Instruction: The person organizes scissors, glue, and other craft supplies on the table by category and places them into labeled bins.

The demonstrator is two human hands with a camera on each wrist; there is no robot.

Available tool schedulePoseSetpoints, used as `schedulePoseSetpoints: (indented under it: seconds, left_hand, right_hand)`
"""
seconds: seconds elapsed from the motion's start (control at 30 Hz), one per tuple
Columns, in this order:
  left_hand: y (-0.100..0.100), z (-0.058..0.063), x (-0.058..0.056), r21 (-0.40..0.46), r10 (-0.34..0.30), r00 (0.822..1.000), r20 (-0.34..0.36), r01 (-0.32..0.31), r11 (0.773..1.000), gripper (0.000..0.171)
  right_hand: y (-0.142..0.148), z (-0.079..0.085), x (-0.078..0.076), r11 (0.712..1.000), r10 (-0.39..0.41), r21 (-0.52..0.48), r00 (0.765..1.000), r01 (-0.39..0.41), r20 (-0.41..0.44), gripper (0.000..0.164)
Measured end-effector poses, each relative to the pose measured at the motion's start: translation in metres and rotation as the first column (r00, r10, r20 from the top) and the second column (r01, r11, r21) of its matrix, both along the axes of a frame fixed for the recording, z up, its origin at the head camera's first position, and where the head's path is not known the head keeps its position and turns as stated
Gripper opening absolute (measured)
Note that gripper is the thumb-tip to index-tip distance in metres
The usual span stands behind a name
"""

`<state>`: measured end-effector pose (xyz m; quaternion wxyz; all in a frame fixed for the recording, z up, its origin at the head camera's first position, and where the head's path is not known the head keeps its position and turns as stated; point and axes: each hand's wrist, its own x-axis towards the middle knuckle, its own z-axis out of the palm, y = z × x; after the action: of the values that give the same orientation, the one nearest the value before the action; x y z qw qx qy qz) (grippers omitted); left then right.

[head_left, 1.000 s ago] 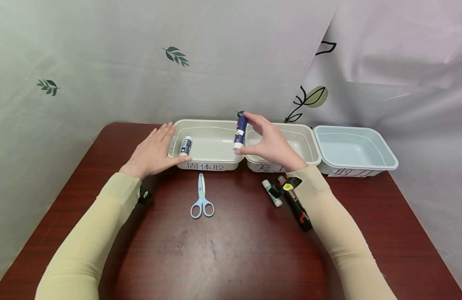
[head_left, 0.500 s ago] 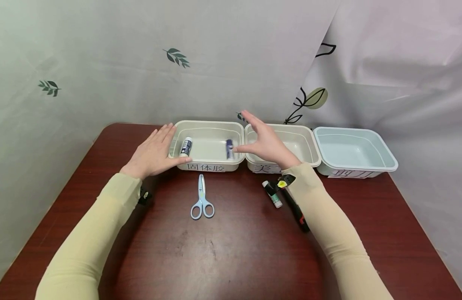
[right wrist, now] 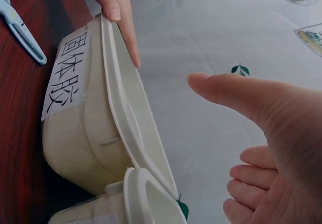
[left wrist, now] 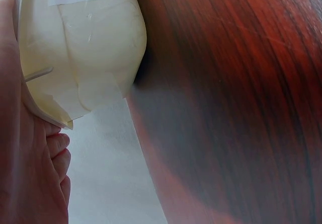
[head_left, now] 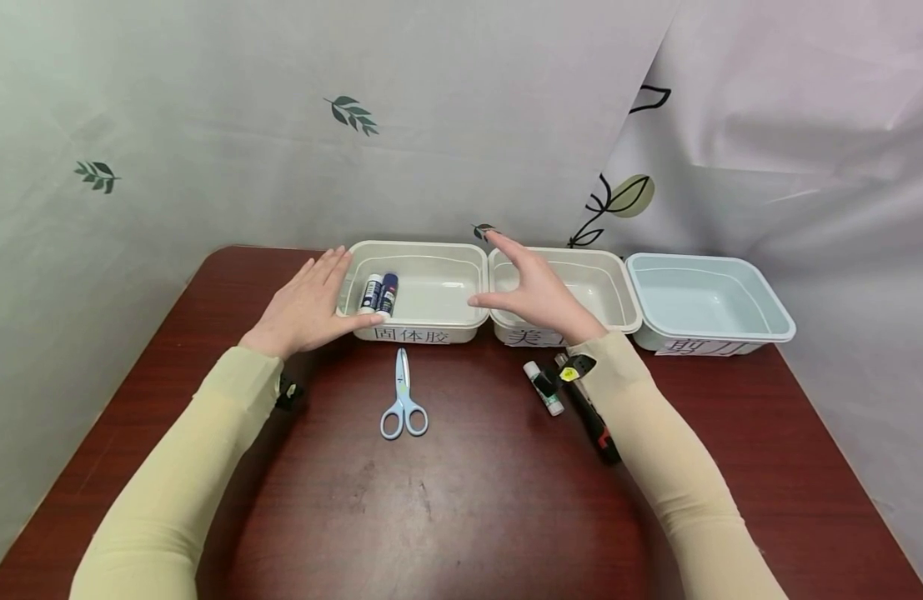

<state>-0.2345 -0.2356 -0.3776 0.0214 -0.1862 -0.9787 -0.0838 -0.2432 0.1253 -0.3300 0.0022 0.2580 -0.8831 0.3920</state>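
My left hand (head_left: 303,304) rests with straight fingers along the left end of a cream plastic bin (head_left: 434,296), thumb over its front rim. Inside that bin, two glue sticks lie side by side at the left: one with a white cap (head_left: 370,293) and a dark-blue one (head_left: 388,295). Over the border between this bin and a second cream bin (head_left: 607,292) hovers my right hand (head_left: 536,292), thumb and fingers spread, holding nothing. The right wrist view shows its thumb (right wrist: 226,87) apart from the bin rim.
Light-blue scissors (head_left: 403,400) lie on the dark red table before the left bin. A white-and-green glue stick (head_left: 544,388) and a black-and-red utility knife (head_left: 594,423), partly covered by the right wrist, lie further right. A pale-blue bin (head_left: 712,292) stands at the right end.
The right hand has let go of the dark-blue glue stick, which dropped into the left bin and rolled left beside the other one. The left hand has stayed in place.
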Motion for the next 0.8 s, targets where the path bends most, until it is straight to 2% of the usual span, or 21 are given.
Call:
schedulePoseSetpoints:
  seconds: [0.4,0.8]
  left_hand:
    - [0.000,0.000,0.000,0.004,-0.002,1.000,-0.004,0.002,1.000,0.118]
    - [0.000,0.000,0.001,0.002,-0.006,1.000,-0.003,0.006,1.000,0.118]
  right_hand:
    - [0.008,-0.006,0.003,0.999,-0.001,-0.052,1.000,0.002,0.011,0.096]
    - [0.023,-0.007,0.012,0.999,-0.021,-0.040,1.000,0.022,0.018,0.094]
